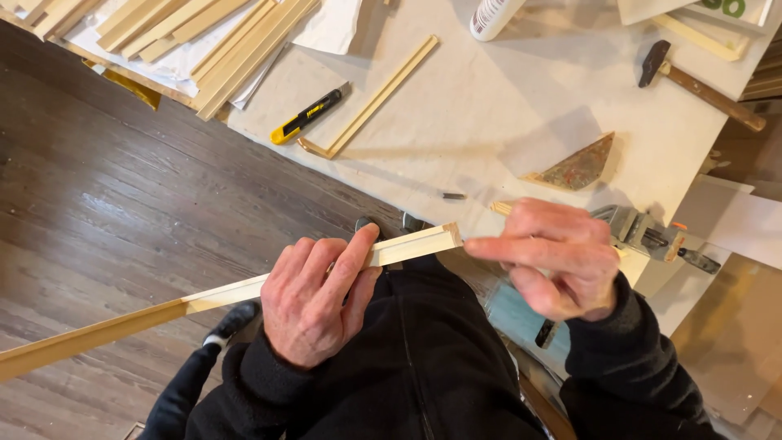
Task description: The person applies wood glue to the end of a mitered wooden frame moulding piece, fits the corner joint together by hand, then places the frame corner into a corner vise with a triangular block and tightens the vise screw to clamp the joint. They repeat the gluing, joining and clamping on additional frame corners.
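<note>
My left hand grips a long pale wooden moulding strip near its mitred end, which points right over my lap. The strip runs down and left past the frame's edge. My right hand is just right of that cut end, index finger stretched out and touching the tip, other fingers curled with nothing in them. Both sleeves are black.
A white-covered worktable lies ahead with a yellow-and-black utility knife, a joined L-shaped moulding piece, a hammer, a triangular offcut, a glue bottle and stacked mouldings. A metal clamp sits at the table edge.
</note>
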